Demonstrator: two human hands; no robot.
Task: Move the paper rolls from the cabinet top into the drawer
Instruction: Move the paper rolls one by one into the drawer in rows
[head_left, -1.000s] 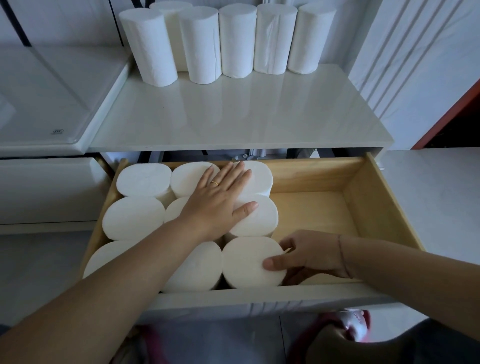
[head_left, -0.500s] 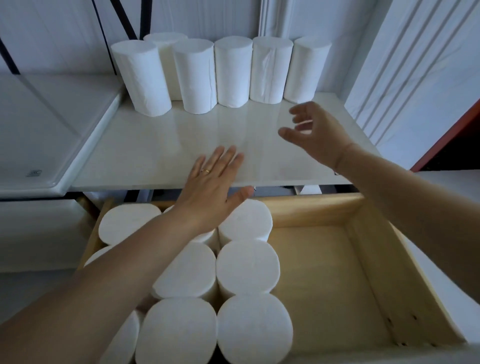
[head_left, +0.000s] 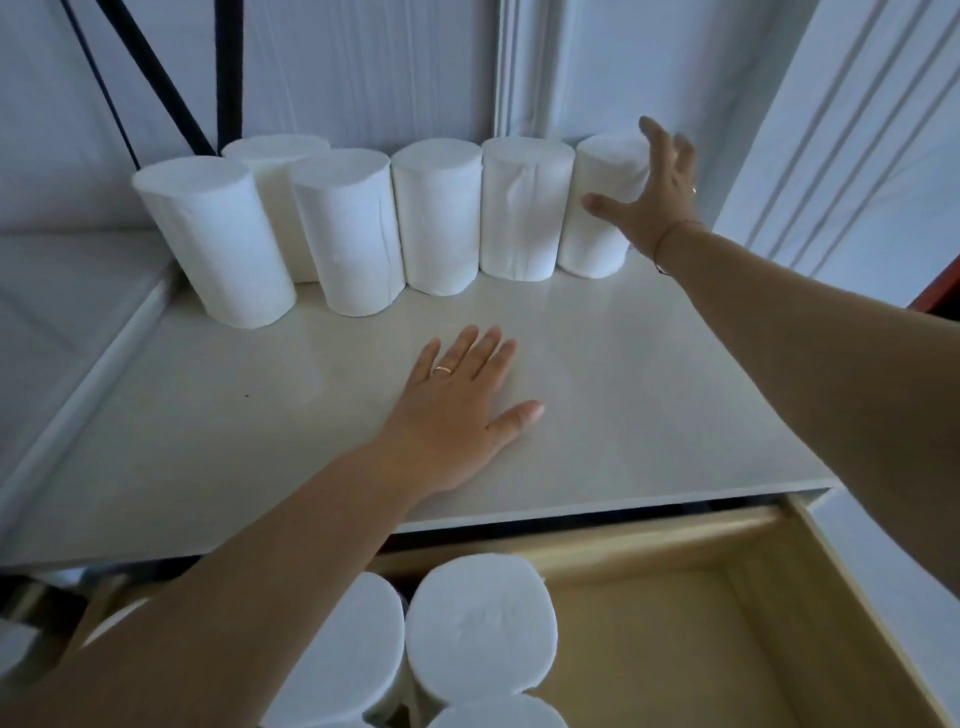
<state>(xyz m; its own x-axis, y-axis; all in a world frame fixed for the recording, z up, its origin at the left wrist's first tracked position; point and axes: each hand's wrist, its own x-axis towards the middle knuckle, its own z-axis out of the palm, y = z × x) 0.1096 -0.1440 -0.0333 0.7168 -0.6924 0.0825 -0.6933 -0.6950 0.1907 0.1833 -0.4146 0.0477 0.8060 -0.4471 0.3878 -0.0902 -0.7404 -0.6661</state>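
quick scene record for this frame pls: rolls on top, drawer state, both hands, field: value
rolls on cabinet top: six upright, five in a row, one behind the left end
cabinet top: front area bare
drawer: open, rolls standing on end fill its left side, right side bare wood
left hand: palm down and flat over the cabinet top, fingers spread, holds nothing
right hand: open, around the rightmost roll, thumb on its front, fingers past its top; not yet closed
stage: next roll about to be picked

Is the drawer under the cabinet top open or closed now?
Open. The drawer is pulled out below the cabinet top; paper rolls and bare floor show.
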